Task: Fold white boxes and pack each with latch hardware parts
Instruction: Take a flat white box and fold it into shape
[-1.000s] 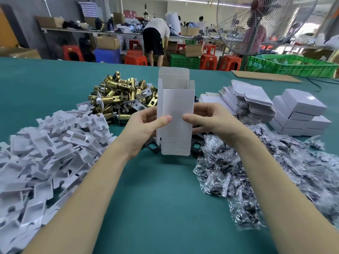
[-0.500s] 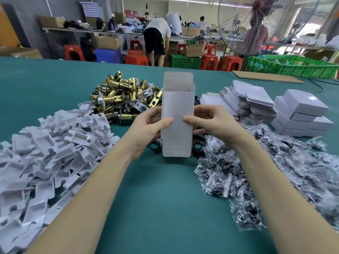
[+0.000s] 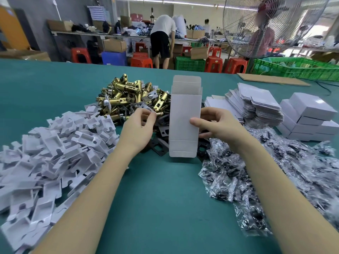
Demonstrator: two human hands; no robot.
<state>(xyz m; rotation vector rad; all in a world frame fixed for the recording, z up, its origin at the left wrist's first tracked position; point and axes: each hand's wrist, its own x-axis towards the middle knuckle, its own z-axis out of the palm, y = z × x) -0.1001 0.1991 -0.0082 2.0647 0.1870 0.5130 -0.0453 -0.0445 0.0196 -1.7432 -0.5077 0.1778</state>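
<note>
1 tall white cardboard box (image 3: 184, 121), top flap open, is held upright above the green table (image 3: 156, 198) by the right hand (image 3: 218, 125); the left hand (image 3: 140, 125), fingers loosely curled, grips nothing beside it.

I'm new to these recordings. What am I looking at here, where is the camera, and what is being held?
There is no machine: a person works with bare hands, filmed by a wide-angle camera on their head looking down at a green table. The right hand holds an upright, open-topped white box. The left hand hangs beside it with loosely curled fingers, holding nothing. Around them lie white plastic inserts, brass latches, flat box blanks, finished boxes, black plates and small bagged parts.
</note>
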